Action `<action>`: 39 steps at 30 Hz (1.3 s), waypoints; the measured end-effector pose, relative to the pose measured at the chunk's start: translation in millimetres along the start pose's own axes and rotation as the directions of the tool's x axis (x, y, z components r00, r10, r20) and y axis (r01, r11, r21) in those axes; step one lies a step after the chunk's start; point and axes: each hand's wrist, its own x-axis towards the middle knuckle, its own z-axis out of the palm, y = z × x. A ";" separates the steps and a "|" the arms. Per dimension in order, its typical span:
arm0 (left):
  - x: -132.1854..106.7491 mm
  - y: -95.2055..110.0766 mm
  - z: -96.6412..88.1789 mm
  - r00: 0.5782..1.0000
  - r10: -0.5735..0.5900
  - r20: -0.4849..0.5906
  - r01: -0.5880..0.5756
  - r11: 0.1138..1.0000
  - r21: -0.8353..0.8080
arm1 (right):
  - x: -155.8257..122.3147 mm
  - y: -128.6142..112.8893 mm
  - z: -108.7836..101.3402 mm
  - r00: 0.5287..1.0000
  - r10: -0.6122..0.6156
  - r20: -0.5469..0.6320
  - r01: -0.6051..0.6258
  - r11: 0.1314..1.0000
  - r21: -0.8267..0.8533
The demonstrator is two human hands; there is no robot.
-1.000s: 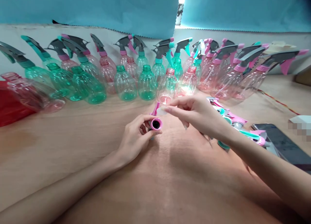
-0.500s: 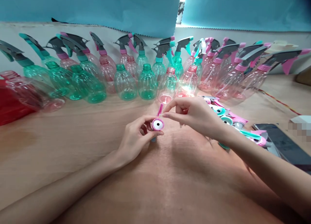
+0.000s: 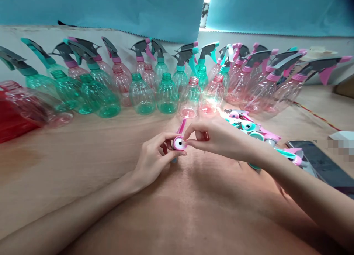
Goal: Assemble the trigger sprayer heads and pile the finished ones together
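Wrapped around a trigger spray head point(image 3: 180, 143), my left hand point(image 3: 152, 159) is closed, with the thumb below and the fingers above its pink collar. The collar's underside faces me, showing a white disc with a dark hole in the middle. The pink trigger points away toward the bottles. My right hand point(image 3: 212, 138) has thumb and forefinger pinched at the right rim of the collar. Whatever lies between those fingertips is too small to make out. Just beyond the hands stands a clear pink bottle point(image 3: 189, 100) without a spray head.
Several green bottles point(image 3: 167, 96) and pink ones stand in rows along the wall, many with spray heads on. Loose spray heads point(image 3: 257, 137) lie piled right of my right forearm, beside a phone point(image 3: 320, 162). Something red point(image 3: 13, 118) lies at the far left.
My right hand has come slightly left and down, its pinched fingertips now at the collar's rim. My left hand still holds the spray head in nearly the same spot.
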 end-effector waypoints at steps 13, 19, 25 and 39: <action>-1.6 3.4 -1.4 0.995 0.096 0.025 -0.097 0.994 0.041 | -2.1 -4.2 -2.8 0.997 -0.051 0.055 0.055 0.996 -0.074; -2.7 4.9 -1.3 0.993 0.104 0.060 -0.104 0.995 0.002 | -2.9 -9.6 -7.4 0.996 -0.035 0.077 0.049 0.981 -0.186; -1.2 -1.2 1.5 0.995 0.017 0.097 -0.006 0.994 -0.106 | -3.8 -5.0 -0.8 0.998 -0.063 0.024 0.067 0.961 -0.269; -0.8 4.1 -0.1 0.986 -0.007 0.169 0.014 0.999 -0.040 | -6.3 -6.2 -8.6 0.979 -0.167 0.113 0.183 0.972 -0.150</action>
